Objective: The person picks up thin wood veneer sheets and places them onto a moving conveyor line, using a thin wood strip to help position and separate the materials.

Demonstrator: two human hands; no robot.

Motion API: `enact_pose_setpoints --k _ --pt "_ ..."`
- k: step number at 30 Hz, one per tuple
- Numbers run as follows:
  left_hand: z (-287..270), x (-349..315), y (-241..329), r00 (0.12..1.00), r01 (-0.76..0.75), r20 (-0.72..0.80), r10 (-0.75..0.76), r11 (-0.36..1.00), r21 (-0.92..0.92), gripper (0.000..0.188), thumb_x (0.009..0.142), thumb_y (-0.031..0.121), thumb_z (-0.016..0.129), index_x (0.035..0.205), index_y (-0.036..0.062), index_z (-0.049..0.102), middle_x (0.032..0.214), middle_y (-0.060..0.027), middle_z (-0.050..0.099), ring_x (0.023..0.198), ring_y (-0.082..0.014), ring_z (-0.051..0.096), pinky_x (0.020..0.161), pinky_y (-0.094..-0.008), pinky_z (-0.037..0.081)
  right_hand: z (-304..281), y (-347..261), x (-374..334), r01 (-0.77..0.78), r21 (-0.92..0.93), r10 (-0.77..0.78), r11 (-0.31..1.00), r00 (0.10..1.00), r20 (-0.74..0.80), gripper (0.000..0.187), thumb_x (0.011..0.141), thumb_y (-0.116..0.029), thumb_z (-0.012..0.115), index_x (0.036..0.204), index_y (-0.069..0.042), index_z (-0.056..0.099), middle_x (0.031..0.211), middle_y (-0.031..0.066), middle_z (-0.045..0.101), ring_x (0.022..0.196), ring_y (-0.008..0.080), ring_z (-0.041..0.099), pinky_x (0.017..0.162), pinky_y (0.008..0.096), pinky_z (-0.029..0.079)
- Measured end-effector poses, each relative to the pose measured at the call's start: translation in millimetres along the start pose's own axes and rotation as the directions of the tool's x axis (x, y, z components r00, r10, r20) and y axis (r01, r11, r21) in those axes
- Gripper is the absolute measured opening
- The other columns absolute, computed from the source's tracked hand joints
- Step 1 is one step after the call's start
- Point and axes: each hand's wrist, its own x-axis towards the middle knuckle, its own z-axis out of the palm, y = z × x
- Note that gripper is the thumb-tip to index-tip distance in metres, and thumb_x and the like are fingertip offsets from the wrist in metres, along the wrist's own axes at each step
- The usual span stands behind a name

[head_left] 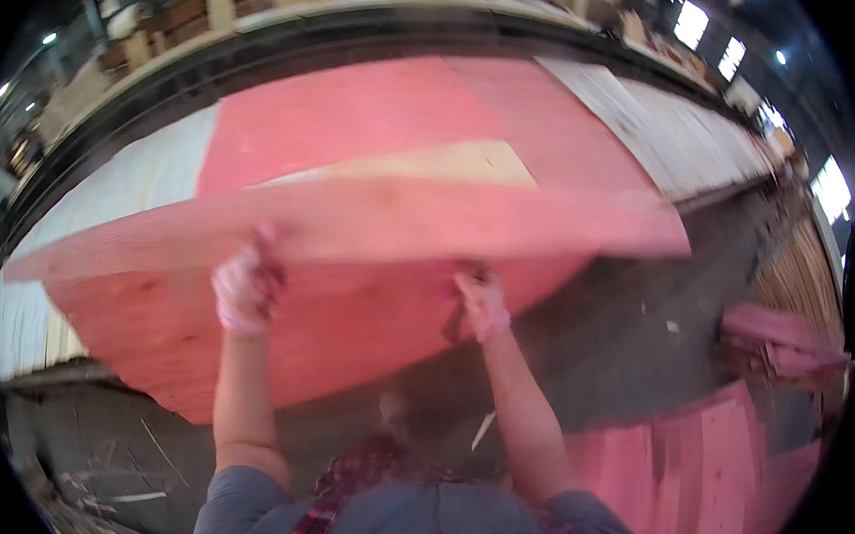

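Both my hands, in pale gloves stained pink, grip a large, thin pink wood veneer sheet (392, 212), blurred by motion. My left hand (248, 287) is closed on its near edge, left of the middle. My right hand (482, 304) pinches that edge further right; its fingertips are partly hidden. Below the edge hangs a darker red face (249, 345); I cannot tell whether it is the same sheet bent down or a second one. Beyond lie flat pink sheets (348, 118), a bare tan sheet (462, 162) and pale veneer (142, 175).
Pale veneer sheets (686, 135) continue at the far right. A pink veneer stack (678, 464) lies at the near right, with pink pieces (781, 339) above it. Wood scraps litter the dark floor (578, 343). A long ledge (383, 4) runs behind the sheets.
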Motion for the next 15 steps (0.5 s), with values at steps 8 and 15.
enact_pose_setpoints --k 8,15 --pt "-8.0 211.2 -282.6 0.639 0.424 -0.123 -0.759 0.481 -0.767 0.046 0.084 0.039 0.056 0.118 0.007 0.052 0.108 -0.0118 0.055 0.108 -0.0228 0.05 0.093 -0.0353 0.043 -107.8 50.3 1.4 -0.562 0.31 0.618 0.766 0.777 -0.118 0.027 0.082 -0.013 0.062 0.104 -0.007 0.048 0.106 0.0064 0.057 0.064 0.0175 0.061 0.054 0.0313 0.054" --pt "139.9 133.4 -339.4 0.524 0.77 -0.014 -0.852 0.467 0.434 0.073 0.078 0.041 0.065 0.135 0.006 0.035 0.127 -0.0112 0.048 0.101 -0.016 0.055 0.072 -0.0267 0.048 -287.4 143.3 46.4 -0.64 0.325 0.717 0.696 0.597 -0.36 0.075 0.071 -0.018 0.076 0.13 -0.009 0.031 0.117 0.005 0.049 0.086 0.0177 0.059 0.062 0.0319 0.054"
